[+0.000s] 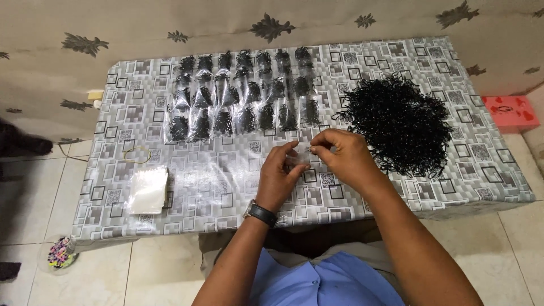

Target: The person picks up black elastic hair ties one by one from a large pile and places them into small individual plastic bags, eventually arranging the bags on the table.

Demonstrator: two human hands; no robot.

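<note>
The person sits at a low surface [453,187] covered with a grey cloth printed with squares. Both hands meet over its middle, just in front of the body. The left hand [277,178], with a dark watch [262,214] on its wrist, has its fingers [289,152] curled up around a small clear bag [299,160], pinching it from the left. The right hand [343,156] comes in from the other side, its fingers [318,144] closed in a tight pinch at the top of the same bag. What, if anything, sits between those fingertips besides the bag is too small to tell. The two hands touch or nearly touch at the bag, which is held a little above the cloth.

Just right of the right hand lies a big loose heap of black bands [399,122], its near edge close beside the knuckles. Beyond the hands, toward the far edge, filled bags [243,96] lie in neat rows, each clear with a dark clump inside. To the left, near the front edge, a stack of empty bags [148,190] lies flat, well apart from the hands. A thin yellowish band [137,154] lies just beyond that stack.

On the tiled floor at lower left stands a clear jar [59,254] of mixed coloured bits. A red box [513,112] sits off the right end of the surface. The person wears a blue shirt [323,280].
</note>
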